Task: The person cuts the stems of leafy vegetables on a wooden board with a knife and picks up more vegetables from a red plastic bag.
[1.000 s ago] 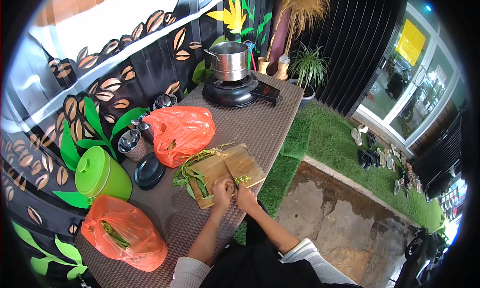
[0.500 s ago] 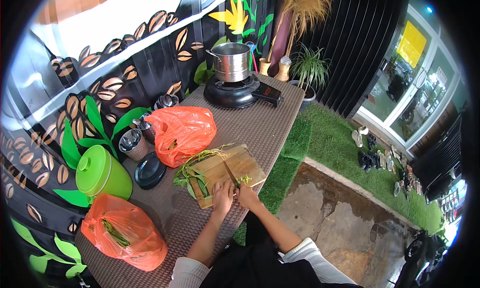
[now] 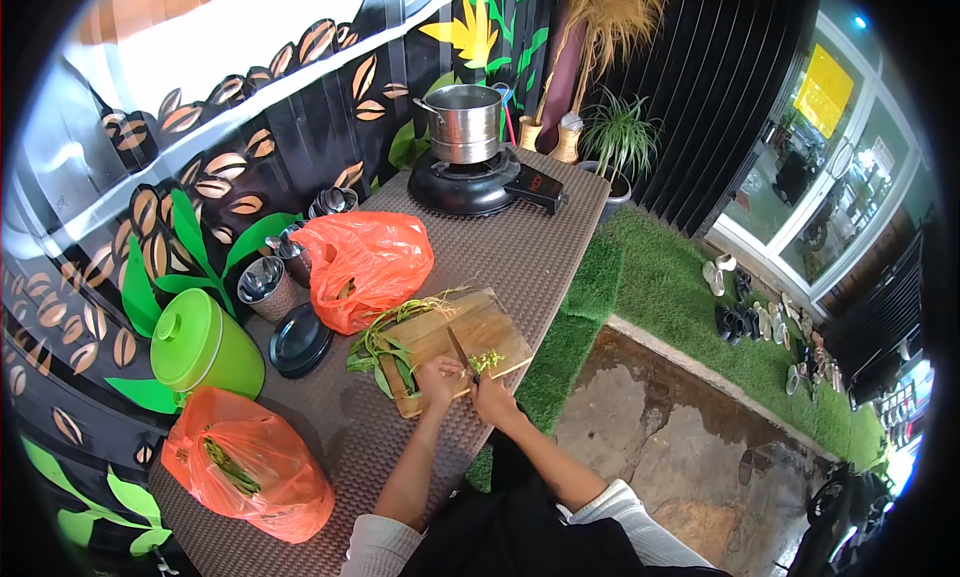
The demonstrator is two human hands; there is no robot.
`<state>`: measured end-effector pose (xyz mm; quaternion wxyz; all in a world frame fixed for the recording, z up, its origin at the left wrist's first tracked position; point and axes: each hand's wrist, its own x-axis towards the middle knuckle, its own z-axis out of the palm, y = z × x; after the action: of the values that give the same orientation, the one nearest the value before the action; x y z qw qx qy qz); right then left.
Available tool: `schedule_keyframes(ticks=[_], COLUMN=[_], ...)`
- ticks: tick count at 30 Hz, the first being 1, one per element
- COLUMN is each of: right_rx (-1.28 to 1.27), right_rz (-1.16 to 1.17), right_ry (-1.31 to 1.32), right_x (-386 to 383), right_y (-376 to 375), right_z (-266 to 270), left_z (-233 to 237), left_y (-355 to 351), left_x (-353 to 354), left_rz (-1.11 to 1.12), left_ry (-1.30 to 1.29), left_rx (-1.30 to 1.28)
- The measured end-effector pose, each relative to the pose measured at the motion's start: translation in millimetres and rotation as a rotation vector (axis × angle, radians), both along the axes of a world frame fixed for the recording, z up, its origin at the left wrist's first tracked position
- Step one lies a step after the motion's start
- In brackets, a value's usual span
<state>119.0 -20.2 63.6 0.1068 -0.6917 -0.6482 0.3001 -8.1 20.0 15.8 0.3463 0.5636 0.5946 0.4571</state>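
Observation:
A wooden cutting board [image 3: 440,339] lies at the table's edge. My right hand [image 3: 493,399] is wrapped round the handle of a knife [image 3: 459,347], its blade pointing away over the board. Just left of the knife, my left hand [image 3: 438,382] rests over the board's near side with curled fingers; whatever they hold is hidden. Small chopped green pieces [image 3: 487,361] lie in a little heap right of the blade. Long leafy green stems [image 3: 372,349] spread across the board's left side and onto the table.
Two orange plastic bags [image 3: 375,262] [image 3: 250,477] hold greens. A green lidded bucket [image 3: 205,352], a dark round lid [image 3: 300,341] and metal cups [image 3: 266,285] stand along the wall. At the far end, a steel pot [image 3: 463,127] sits on a black portable stove [image 3: 465,187].
My left hand has shifted slightly left, away from the knife. My right hand and the knife have moved slightly toward me, and more of the chopped pieces shows.

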Motion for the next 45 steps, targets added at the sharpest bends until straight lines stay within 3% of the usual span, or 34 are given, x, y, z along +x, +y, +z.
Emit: schedule_keyframes(ticks=[3,5,11,17,23,27,29,33,35,39,41,45], right_rx=[-0.003,0.012,0.057,0.028,0.013,-0.04,-0.049,0.001,0.011,0.001,0.051,-0.019], right_rz=[-0.061,-0.06,0.011,-0.034,0.008,-0.009,-0.065,-0.039,-0.012,-0.013,-0.038,-0.046], right_ry=[-0.024,-0.03,0.061,-0.005,0.083,0.074,0.018,0.017,0.066,0.055,0.017,-0.003], right_x=[-11.5,-15.0,-1.7,-17.7,-6.7,-9.3,-18.2,-17.1,-13.3,-12.5,-18.2,-21.9], right_y=[-20.1,-16.3,5.2,-19.2,8.1,-10.3,-22.3,-8.9,2.7,-9.3,-24.6,-16.6], right_z=[5.7,-0.3,-12.3,-0.5,-11.0,0.7,5.1,-8.1,-12.8,1.4,6.3,-2.7], left_z=[0.1,-2.5,7.0,6.5,11.6,16.9,11.5,3.9,4.1,1.7,1.2,-4.3], left_y=[-2.3,-6.9,-29.0,-16.3,-7.2,-6.1,-5.7,-11.2,-15.7,-24.5,-27.1,-26.7], left_x=[0.8,-0.1,4.6,-1.8,-1.9,-1.0,-4.3,-6.1,-6.6,-2.9,-2.7,-4.7], left_rz=[0.005,-0.004,0.061,0.012,0.044,0.089,0.078,0.055,0.033,0.049,0.079,0.096], left_ry=[-0.05,0.125,0.359,-0.046,-0.043,0.048,-0.045,-0.041,0.114,0.007,0.176,0.199], left_rx=[-0.039,0.159,0.302,0.077,-0.06,-0.097,-0.099,-0.002,0.173,0.124,0.247,0.301])
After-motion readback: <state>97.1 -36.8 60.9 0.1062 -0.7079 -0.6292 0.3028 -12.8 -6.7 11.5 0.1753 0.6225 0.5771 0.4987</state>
